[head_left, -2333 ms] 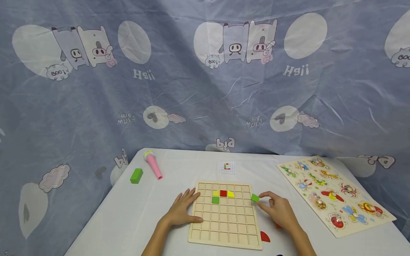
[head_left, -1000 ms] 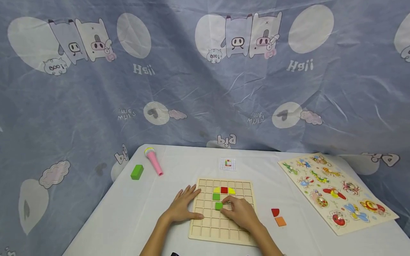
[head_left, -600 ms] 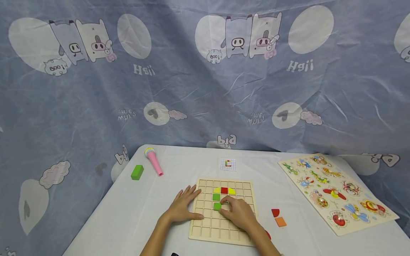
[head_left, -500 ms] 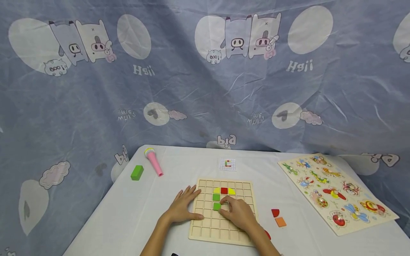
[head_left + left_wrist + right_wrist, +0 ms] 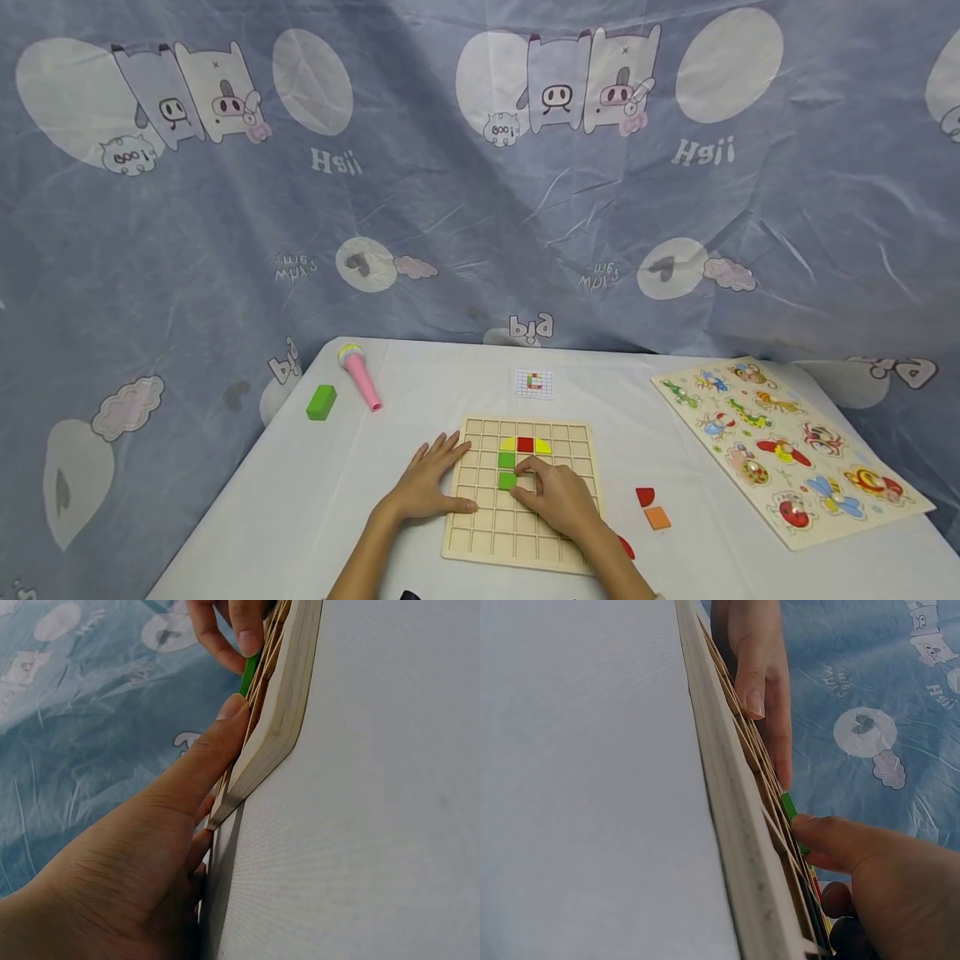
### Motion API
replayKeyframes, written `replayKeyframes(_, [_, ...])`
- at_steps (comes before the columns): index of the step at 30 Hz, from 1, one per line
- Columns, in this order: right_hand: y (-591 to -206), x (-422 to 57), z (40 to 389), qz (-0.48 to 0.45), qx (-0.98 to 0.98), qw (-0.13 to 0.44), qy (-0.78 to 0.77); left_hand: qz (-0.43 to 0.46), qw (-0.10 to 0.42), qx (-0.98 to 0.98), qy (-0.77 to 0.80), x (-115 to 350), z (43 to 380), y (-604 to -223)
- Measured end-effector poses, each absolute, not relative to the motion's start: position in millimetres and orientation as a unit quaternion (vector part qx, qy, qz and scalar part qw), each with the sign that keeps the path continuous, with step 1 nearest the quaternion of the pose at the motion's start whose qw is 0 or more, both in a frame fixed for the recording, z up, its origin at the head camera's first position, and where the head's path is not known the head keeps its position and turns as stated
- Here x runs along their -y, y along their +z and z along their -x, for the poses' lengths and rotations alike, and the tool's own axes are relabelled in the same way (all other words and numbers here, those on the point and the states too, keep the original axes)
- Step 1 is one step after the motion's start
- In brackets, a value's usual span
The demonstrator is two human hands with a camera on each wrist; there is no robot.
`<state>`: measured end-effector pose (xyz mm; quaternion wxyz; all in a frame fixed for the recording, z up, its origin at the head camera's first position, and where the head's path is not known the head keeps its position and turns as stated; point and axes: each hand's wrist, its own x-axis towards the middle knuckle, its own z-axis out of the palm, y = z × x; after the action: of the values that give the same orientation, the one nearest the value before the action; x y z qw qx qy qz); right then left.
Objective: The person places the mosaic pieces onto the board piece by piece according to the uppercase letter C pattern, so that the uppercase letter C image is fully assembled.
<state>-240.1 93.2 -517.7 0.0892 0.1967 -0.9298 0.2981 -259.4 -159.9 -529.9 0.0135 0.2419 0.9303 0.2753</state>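
Observation:
A wooden grid board (image 5: 480, 542) lies on the white table. My left hand (image 5: 423, 483) rests on its left edge, fingers spread and thumb lying over the cells. My right hand (image 5: 558, 496) pinches a green square tile (image 5: 507, 482) at its right side, over a cell near the board's middle. In the right wrist view this green tile (image 5: 789, 806) stands slightly proud of the grid, the thumb against it. Just beyond sits another green tile (image 5: 506, 459). Past that, a red square tile (image 5: 525, 445) lies between two yellow rounded tiles (image 5: 542, 447).
Right of the board lie a red rounded tile (image 5: 645, 497), an orange square tile (image 5: 657, 517) and a partly hidden red piece (image 5: 626, 547). A pattern card (image 5: 533, 384) is behind the board. Farther out are a pink toy microphone (image 5: 362, 379), a green block (image 5: 321, 402) and an insect puzzle board (image 5: 787, 450).
My right hand has carried the green tile from the board's right side to the cell below the first green tile and lowered it there. The left hand has stayed on the board's edge.

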Motion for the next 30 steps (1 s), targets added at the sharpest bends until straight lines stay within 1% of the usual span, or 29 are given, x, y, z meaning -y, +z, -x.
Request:
replayKeyframes(6, [-517.8,-92.8,239.6,-0.202,0.927,0.101,0.300,-0.244,0.012,-0.930,0.274,159.4,259.4,-527.4])
replayKeyframes(30, [-519.1,-93.0,240.2,-0.204,0.927,0.103,0.296,-0.240,0.012,-0.933,0.267,159.4,260.2,-531.1])
